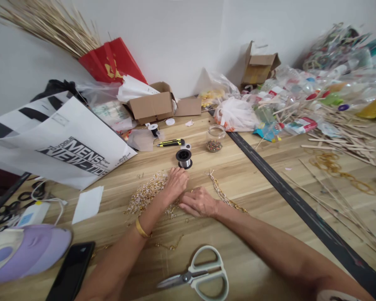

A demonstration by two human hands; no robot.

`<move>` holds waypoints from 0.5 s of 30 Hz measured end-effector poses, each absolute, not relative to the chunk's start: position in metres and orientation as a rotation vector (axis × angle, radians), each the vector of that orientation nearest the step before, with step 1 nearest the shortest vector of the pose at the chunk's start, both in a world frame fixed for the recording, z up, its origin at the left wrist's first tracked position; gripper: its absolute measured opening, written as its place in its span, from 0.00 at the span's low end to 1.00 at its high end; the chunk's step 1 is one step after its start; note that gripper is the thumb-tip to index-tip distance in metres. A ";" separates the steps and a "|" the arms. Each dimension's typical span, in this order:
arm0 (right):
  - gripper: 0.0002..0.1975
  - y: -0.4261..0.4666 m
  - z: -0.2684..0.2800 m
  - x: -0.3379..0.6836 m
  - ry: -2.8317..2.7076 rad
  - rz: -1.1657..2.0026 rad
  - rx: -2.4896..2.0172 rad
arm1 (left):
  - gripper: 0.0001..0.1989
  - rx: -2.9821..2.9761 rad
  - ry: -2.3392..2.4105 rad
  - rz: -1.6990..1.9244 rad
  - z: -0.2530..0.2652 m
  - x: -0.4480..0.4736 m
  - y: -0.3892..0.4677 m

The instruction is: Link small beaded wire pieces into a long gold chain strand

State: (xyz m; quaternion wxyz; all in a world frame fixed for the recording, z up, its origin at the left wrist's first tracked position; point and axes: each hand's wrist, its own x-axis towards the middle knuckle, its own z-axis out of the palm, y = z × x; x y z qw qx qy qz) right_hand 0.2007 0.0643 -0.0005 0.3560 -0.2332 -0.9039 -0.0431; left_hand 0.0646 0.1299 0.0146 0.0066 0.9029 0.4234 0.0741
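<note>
From my remote view, the tabletop (257, 188) stretches across the whole scene, with a large white bag (62, 142) standing far left. Scissors (194, 276) lie at the near middle, blades partly spread, apart from the hands. My left hand (177, 182) and right hand (199, 202) meet at the centre, fingers drawn in narrow; whatever sits between them is hidden, so I can't tell what either one holds.

The heap of small beaded pieces (147, 194) lies just left of the left hand, a good many of them loose and, I judge, left to handle. Right of the right hand, a long beaded strand (219, 193) runs partly behind the forearm; it looks already joined, though I can't see whether it is finished. A wire spool (184, 159) stands just beyond the left fingers. Nearer me, a short gold chain (172, 246) lies separate, attached to nothing I can see.
</note>
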 end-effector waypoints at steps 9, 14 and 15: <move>0.18 0.064 -0.002 0.200 -2.337 -0.116 -0.649 | 0.07 2.632 1.449 0.336 0.021 0.054 0.136; 0.17 0.065 -0.005 0.200 -2.354 -0.111 -0.656 | 0.06 2.756 1.236 0.211 0.019 0.052 0.133; 0.17 0.065 -0.005 0.200 -2.356 -0.106 -0.653 | 0.06 2.773 1.220 0.186 0.019 0.052 0.133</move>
